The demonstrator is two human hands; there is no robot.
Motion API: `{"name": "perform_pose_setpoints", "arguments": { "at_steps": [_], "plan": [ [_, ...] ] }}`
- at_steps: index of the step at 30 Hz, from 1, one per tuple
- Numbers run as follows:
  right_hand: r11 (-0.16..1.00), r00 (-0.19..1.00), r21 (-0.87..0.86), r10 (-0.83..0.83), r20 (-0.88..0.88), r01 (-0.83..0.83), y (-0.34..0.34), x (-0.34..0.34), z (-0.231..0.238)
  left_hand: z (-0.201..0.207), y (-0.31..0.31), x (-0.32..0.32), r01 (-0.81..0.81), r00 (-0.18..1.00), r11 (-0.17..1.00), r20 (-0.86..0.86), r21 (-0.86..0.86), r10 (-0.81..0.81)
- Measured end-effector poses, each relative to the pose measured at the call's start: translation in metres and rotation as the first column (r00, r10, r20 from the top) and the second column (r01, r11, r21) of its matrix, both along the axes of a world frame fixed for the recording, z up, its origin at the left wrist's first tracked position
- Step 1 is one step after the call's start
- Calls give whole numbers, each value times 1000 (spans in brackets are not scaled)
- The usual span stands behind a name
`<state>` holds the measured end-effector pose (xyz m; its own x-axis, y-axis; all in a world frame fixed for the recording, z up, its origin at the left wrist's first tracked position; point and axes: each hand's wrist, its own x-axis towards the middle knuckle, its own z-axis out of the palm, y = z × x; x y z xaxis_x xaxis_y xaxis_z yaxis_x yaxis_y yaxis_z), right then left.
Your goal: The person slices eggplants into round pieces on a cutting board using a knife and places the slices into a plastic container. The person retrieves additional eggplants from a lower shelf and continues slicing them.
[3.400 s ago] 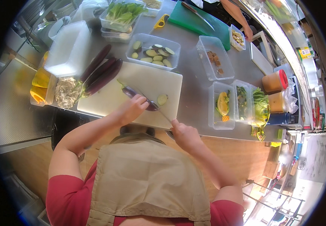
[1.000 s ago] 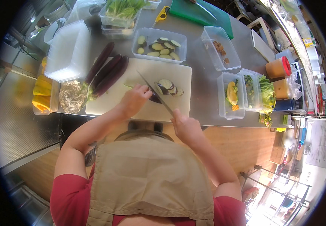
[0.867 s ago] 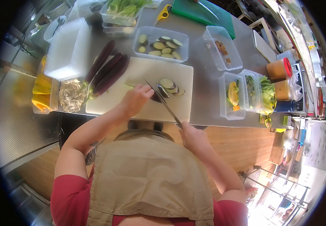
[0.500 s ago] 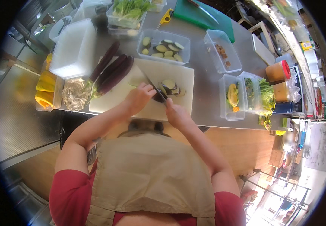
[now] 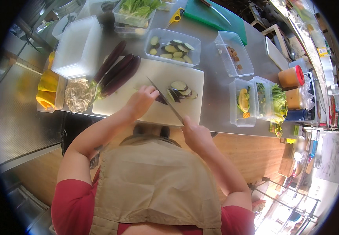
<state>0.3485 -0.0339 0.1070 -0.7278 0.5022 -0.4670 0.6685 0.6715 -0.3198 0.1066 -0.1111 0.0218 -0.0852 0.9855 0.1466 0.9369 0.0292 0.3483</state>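
Note:
My right hand (image 5: 196, 135) is closed round the handle of a long kitchen knife (image 5: 167, 102), its blade slanting away to the left over the white cutting board (image 5: 146, 66). Close to the blade's left side, my left hand (image 5: 142, 102) has its fingers bent over a dark eggplant piece (image 5: 161, 99), partly hidden by hand and knife. Right of the blade lies a small pile of eggplant slices (image 5: 180, 87). Several whole eggplants (image 5: 124, 74) rest across the board's left end. Behind the board, a clear plastic container (image 5: 196, 49) holds more slices.
On the left are stacked clear containers (image 5: 75, 49), a crumpled bag (image 5: 78, 96) and a tub of yellow peppers (image 5: 48, 84). Farther back lie yellow-handled scissors (image 5: 176, 16) and a green board (image 5: 200, 17) with another knife (image 5: 216, 11). Containers of greens (image 5: 278, 102) stand right.
My right hand has drawn the knife toward me and to the right. The left hand has shifted slightly left and stays by the eggplant piece.

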Motion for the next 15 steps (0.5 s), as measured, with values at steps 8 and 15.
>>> {"name": "perform_pose_setpoints", "arguments": {
  "at_steps": [8,15],
  "plan": [
    [1000,999,-7,-6,52,6,-6,7,-33,-1,-1,1,-3,1000,998,-24,-64,1],
    [999,998,43,8,-69,-5,12,-56,-59,-8,-2,-7,0,993,995,120,104,-13]
  ]
}}
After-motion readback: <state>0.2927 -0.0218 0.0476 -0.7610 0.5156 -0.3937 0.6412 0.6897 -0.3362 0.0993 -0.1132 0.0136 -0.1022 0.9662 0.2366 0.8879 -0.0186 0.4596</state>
